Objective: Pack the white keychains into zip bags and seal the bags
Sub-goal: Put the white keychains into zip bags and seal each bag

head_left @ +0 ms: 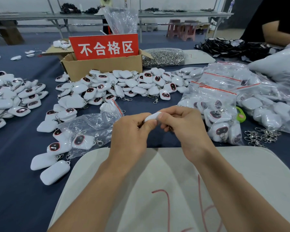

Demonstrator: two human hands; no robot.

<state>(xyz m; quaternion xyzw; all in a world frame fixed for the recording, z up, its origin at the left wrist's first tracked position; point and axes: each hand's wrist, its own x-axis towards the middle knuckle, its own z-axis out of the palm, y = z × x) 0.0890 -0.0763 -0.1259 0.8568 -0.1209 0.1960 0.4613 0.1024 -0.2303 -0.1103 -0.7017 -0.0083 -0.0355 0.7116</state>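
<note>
Both my hands meet above the table's middle around one white keychain [151,116]. My left hand [132,133] pinches its near end with thumb and fingers. My right hand [182,126] curls over its far end; the metal clasp is mostly hidden under it. An open zip bag [90,126] with a red strip lies just left of my hands, holding a few keychains. Loose white keychains [117,84] are heaped behind it, and more [15,96] lie at the far left.
A cardboard box [104,66] with a red sign stands behind the heap. Filled zip bags [219,106] pile up on the right, beside loose metal clasps [261,136]. A beige cloth [157,181] lies under my forearms. Another person's arm [278,32] is at the far right.
</note>
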